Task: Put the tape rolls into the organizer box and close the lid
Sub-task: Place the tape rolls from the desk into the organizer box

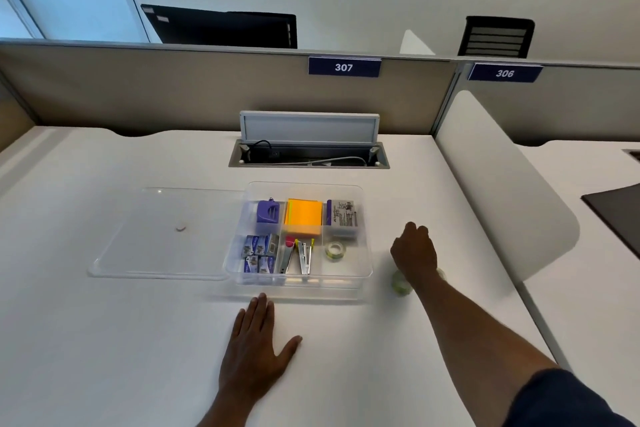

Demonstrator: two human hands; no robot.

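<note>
A clear organizer box (365,218) stands open on the white desk, divided into compartments. One tape roll (334,251) lies in its front right compartment. Its clear lid (145,253) lies flat on the desk, touching the box's left side. My left hand (254,354) rests flat on the desk just in front of the box, fingers apart. My right hand (414,250) hovers right of the box, fingers curled downward over more tape rolls (400,282) on the desk; the hand and forearm hide most of them. Whether the fingers touch a roll is unclear.
Other compartments hold a purple sharpener (268,213), orange sticky notes (304,217), a staple pack (343,215), small blue boxes (259,251) and staple removers (298,255). An open cable hatch (308,152) sits behind the box. A white divider panel (502,198) borders the desk's right side.
</note>
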